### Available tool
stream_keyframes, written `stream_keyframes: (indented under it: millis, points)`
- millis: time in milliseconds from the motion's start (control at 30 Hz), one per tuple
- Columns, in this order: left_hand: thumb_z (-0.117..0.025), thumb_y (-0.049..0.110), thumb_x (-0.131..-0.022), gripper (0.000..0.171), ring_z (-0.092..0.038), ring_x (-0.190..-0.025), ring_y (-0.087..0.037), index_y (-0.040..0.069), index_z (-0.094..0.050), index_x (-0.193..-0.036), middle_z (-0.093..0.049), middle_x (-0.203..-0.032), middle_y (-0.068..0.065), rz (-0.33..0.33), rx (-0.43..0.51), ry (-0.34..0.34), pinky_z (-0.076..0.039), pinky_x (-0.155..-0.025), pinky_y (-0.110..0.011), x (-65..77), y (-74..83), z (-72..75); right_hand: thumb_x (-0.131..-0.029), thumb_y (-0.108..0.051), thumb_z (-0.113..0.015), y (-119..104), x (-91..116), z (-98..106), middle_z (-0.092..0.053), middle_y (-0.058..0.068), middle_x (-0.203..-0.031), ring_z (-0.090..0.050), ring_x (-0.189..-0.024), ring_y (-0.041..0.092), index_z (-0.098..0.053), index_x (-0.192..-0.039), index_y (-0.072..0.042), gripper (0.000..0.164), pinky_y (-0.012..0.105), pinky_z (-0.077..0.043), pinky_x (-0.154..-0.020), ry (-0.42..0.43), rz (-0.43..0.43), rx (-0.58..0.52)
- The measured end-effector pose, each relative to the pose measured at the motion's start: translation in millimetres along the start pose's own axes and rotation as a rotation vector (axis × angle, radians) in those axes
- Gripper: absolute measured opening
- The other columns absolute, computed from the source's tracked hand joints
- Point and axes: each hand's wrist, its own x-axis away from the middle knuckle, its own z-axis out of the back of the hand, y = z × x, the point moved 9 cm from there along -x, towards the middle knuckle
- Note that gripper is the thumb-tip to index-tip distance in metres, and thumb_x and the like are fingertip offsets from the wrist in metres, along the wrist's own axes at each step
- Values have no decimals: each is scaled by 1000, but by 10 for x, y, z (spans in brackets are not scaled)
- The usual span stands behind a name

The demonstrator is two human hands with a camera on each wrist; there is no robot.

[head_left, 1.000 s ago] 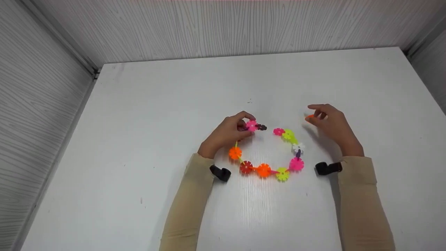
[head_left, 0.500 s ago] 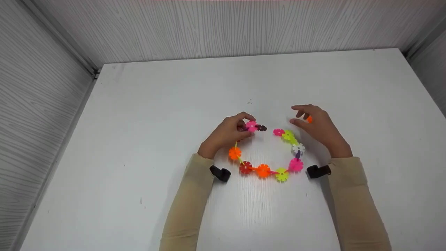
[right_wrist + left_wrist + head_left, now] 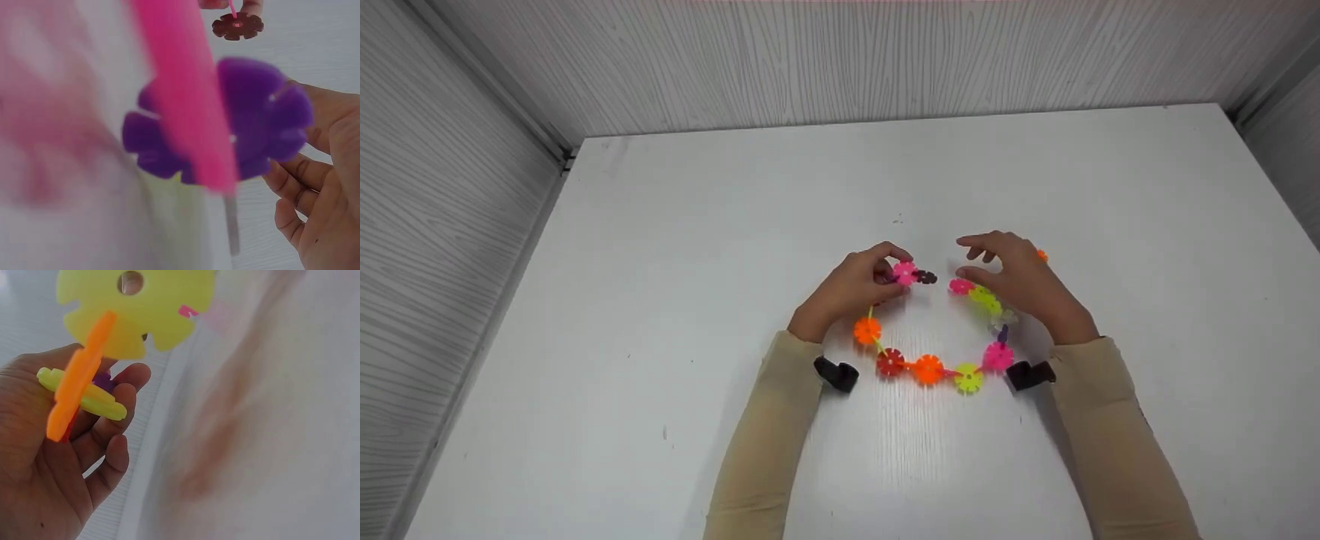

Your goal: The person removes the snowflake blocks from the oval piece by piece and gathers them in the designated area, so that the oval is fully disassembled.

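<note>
At ten o'clock on the multicoloured plastic flower-disc loop (image 3: 928, 370), left hand (image 3: 847, 286) pinches it beside a pink notched disc (image 3: 906, 273); right hand (image 3: 1020, 281) at two, thumb and fingers spread. Probably joining ends; next needs pinching the pink end disc (image 3: 960, 287) at one.

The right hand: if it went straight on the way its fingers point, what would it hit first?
Probably the dark brown flower piece jutting toward the right hand from the pink flower piece that the left hand holds. Heights are unclear from above, so a miss is possible.
</note>
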Motion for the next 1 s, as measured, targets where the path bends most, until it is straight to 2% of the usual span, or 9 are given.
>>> stream_keyframes:
  millis: [133,433,700,1000]
  points:
    - [-68,20,-89,37,-51,-66,-14,16,-56,-124,-62,-84,-5,-5,9,-1,-46,-68,-22,-10,6,-5,-92,-29,-65,-64,-8,-69,-61,12,-119,-52,-110,27,-54,-136,-13,48,47,-46,-93,-28,0,11]
    - [-69,19,-89,37,-51,-63,-14,13,-53,-121,-67,-83,-6,-2,-2,1,-44,-66,-22,-9,24,-6,-91,-29,-67,-215,-9,-188,-64,10,-115,-55,-107,27,-55,-135,-12,49,47,-47,-93,-50,71,60]
    - [-69,19,-89,34,-51,-62,-14,14,-55,-120,-66,-82,-7,-38,2,3,-45,-65,-21,-1,49,-3,-88,-19,-71,-366,-8,-193,-69,11,-105,-60,-96,27,-65,-122,-7,36,45,-46,-91,21,190,97]
    - [-69,20,-89,34,-50,-60,-13,14,-56,-120,-63,-76,-4,-41,16,2,-44,-63,-22,10,68,-6,-85,-18,-74,-502,17,-229,-71,9,-102,-62,-91,27,-69,-113,-6,31,43,-44,-87,65,288,119]
